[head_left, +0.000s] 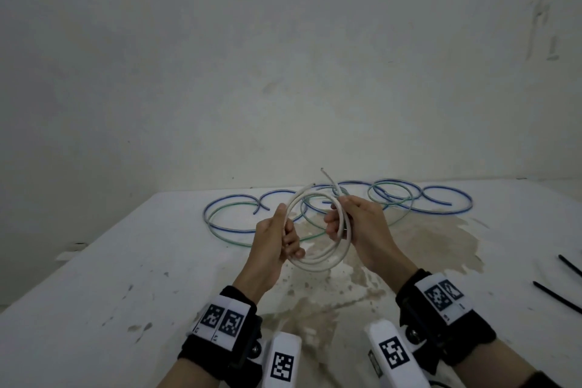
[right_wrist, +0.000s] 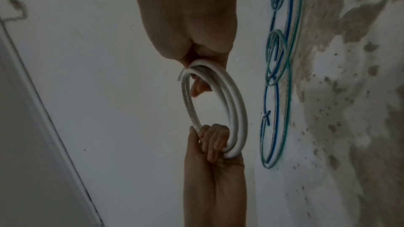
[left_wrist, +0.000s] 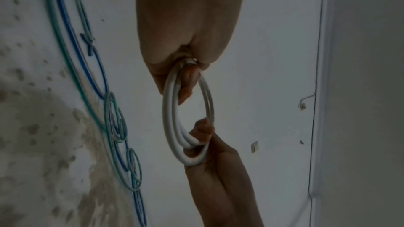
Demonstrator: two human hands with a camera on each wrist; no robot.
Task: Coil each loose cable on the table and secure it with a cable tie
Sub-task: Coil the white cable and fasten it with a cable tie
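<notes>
A white cable (head_left: 318,257) is wound into a coil of several loops and held above the table between both hands. My left hand (head_left: 277,239) grips the coil's left side, fingers curled round the strands (left_wrist: 168,96). My right hand (head_left: 356,224) grips the right side (right_wrist: 229,92); one free end (head_left: 329,179) sticks up past its fingers. A blue cable (head_left: 447,198) and a green cable (head_left: 230,208) lie in loose loops on the table behind the hands.
The white table (head_left: 94,261) has a brownish stain (head_left: 425,239) under and right of my hands. Two black cable ties (head_left: 557,296) lie at the right edge. A plain wall (head_left: 283,57) rises behind the table's far edge.
</notes>
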